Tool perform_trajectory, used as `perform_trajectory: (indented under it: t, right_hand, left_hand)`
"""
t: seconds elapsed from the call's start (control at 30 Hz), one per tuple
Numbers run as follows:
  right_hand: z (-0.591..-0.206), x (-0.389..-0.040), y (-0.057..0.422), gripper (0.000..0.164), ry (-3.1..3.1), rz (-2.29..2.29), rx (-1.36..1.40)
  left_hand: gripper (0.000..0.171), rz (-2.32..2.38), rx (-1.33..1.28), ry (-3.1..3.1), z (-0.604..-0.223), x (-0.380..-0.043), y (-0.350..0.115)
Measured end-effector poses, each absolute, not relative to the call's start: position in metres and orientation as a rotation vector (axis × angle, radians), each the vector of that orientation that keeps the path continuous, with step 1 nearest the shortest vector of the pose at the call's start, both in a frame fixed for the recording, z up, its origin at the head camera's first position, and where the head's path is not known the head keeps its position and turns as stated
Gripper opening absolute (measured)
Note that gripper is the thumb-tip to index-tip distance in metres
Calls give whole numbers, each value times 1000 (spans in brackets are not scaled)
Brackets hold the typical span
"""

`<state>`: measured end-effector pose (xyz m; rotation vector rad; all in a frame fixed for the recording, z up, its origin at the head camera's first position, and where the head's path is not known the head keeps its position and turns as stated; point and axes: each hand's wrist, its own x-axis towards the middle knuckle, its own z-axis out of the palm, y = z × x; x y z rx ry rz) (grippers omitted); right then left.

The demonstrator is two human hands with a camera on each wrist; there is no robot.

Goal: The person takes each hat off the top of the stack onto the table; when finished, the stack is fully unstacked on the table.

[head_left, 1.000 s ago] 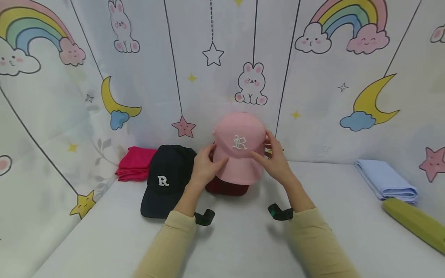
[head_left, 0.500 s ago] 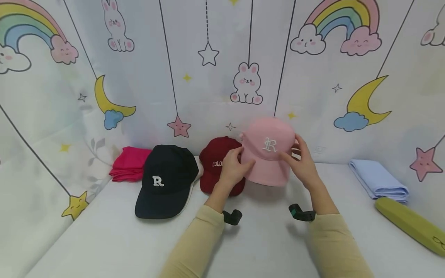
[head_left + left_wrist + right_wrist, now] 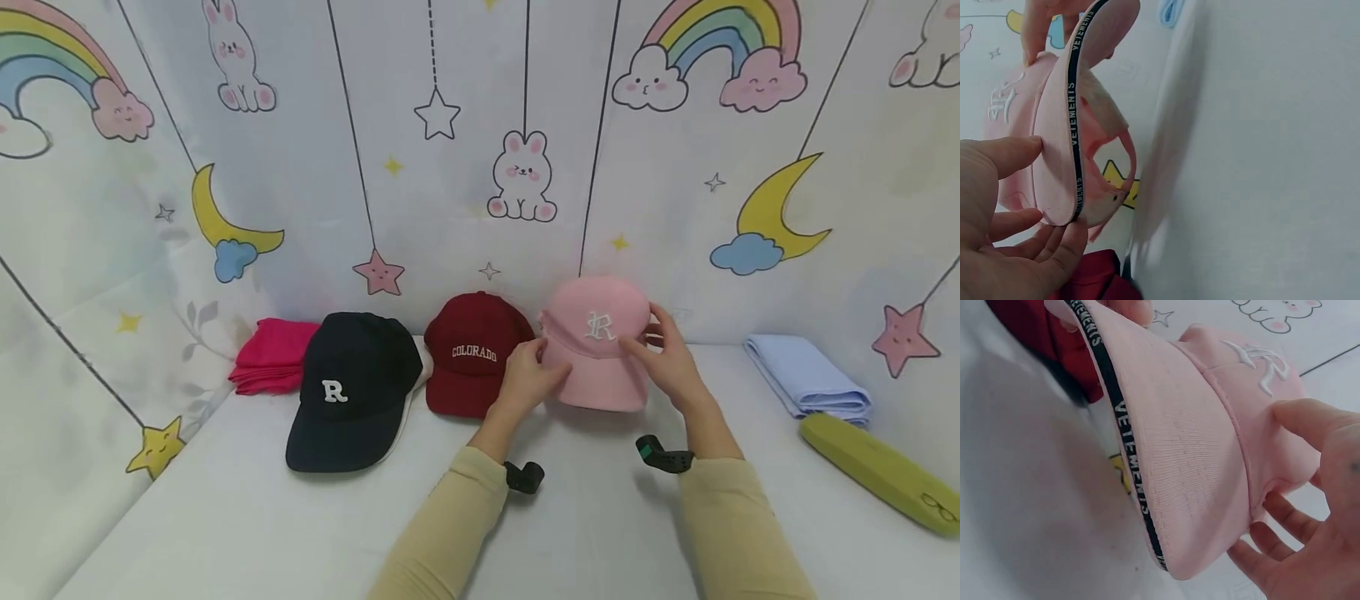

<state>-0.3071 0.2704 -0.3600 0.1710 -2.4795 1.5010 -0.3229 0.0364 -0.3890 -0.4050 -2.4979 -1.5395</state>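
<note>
Pink cap (image 3: 595, 346) has moved to right of red cap (image 3: 474, 354), L hand (image 3: 525, 379) & R hand (image 3: 675, 364) gripping it; may tip if released unevenly.

Upright pink cap (image 3: 596, 350), white-lettered, apparently aloft

Black cap (image 3: 352, 392): white "R" on front, 8 o'clock in the head view
Red cap (image 3: 471, 367): white "COLORADO", 6 o'clock
Pink cap (image 3: 592, 357): ornate white "R", 3 o'clock
Pink cap's black edging (image 3: 1074, 119): "VETEMENTS", repeated
</note>
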Motion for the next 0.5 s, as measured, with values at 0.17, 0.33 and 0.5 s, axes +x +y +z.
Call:
perform_trajectory:
  t: [0.17, 0.33, 0.5]
  right_hand:
    - [-367, -311, 269, 86, -2551, 1496, 118]
    - [-375, -312, 270, 89, -2598, 1537, 99]
    - [-386, -313, 272, 91, -2682, 1540, 100]
  left_hand:
    - [61, -1500, -394, -2546, -396, -324, 35]
    - [60, -1451, -372, -2607, -399, -324, 34]
    - [62, -1407, -319, -2711, -400, -320, 35]
